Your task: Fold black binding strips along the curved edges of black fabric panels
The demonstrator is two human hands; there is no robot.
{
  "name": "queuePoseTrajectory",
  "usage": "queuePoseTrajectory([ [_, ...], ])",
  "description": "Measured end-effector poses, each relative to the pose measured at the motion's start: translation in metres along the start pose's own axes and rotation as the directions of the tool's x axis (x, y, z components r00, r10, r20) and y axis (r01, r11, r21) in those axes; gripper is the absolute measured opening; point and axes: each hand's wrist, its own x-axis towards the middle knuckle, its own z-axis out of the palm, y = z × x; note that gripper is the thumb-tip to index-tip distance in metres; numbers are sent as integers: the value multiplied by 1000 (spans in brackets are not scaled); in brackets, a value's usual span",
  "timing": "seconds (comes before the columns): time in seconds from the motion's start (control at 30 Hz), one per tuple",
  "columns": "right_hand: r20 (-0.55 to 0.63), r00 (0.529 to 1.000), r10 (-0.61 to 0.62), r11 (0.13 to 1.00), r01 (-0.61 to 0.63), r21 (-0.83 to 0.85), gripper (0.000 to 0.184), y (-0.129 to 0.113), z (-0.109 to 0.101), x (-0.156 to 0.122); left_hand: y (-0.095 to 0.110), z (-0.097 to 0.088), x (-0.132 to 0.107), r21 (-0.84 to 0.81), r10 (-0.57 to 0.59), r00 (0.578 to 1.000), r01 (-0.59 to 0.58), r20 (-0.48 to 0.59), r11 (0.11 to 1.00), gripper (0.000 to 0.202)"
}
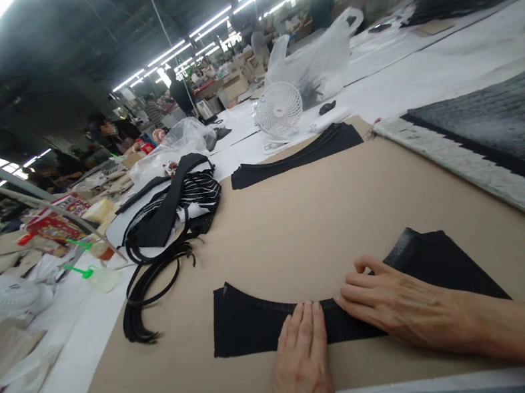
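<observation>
A curved piece of black fabric [244,325] lies flat on a brown cardboard sheet [326,212] near the table's front edge. My left hand [302,365] rests flat on its middle, fingers stretched out and together. Just to the right, my right hand [393,305] presses on the fabric's inner curved edge with the fingers spread and slightly bent. Neither hand grips anything.
A stack of similar black pieces [296,155] lies at the far side of the cardboard. Black straps [149,287] and a striped black bundle [182,204] lie to the left. A small white fan [278,109], plastic bags [319,58] and grey textured fabric [509,126] surround it. People work far behind.
</observation>
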Motion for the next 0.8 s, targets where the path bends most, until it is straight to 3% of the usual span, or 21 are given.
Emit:
queuePoseTrajectory([
  [0.17, 46, 995, 86, 993, -90, 75, 18, 3, -7, 5, -8, -8, 0, -73, 14, 998, -9, 69, 997, 51],
  [0.33, 164, 953, 253, 930, -287, 231, 23, 8, -30, 11, -37, -15, -7, -188, 27, 999, -19, 43, 982, 46],
  [0.47, 268, 926, 266, 899, -339, 278, 19, 11, -35, 17, -53, -20, -7, -289, -97, 995, 90, -8, 953, 33],
  [0.57, 312, 908, 279, 864, -379, 330, 15, 13, -33, 23, -40, -22, 11, -395, -195, 980, 191, 32, 898, 31],
  [0.67, 306, 908, 285, 852, -386, 354, 11, 15, -29, 25, -16, -22, 38, -496, -273, 946, 325, 177, 805, 30],
  [0.8, 268, 926, 266, 841, -359, 405, 16, 17, -25, 19, 4, -19, 61, -554, -295, 910, 412, 291, 723, 35],
])
